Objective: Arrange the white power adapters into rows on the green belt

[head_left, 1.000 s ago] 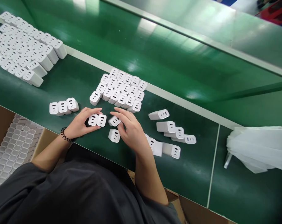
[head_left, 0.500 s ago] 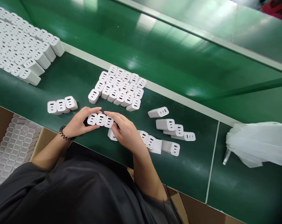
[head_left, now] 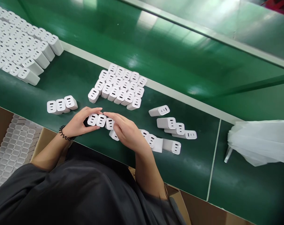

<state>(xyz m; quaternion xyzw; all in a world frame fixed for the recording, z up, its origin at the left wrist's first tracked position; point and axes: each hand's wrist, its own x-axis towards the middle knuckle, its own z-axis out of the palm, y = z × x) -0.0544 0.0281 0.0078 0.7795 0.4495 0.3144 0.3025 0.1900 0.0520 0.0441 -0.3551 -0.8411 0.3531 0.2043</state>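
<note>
Two white charger blocks (head_left: 97,120) stand side by side, port faces up, between the thumb and fingers of my left hand (head_left: 79,123). My right hand (head_left: 125,131) has its fingers around a third charger (head_left: 109,123), a small gap to the right of that pair. Its lower part is hidden by my hand. Another charger (head_left: 114,135) lies partly under my right hand. Three chargers (head_left: 60,105) stand in a short row left of my left hand. Beyond my hands is a packed group of chargers (head_left: 118,82).
A large block of chargers (head_left: 22,43) fills the far left of the green bench (head_left: 69,72). Several chargers (head_left: 166,123) lie tilted at the right, near a white card (head_left: 157,145). A translucent plastic bag (head_left: 259,142) lies farther right. Below the left edge is a tray of white pieces (head_left: 15,140).
The charger at my right fingers has come slightly apart from the two in my left hand and sits a little lower. The camera view has shifted slightly.
</note>
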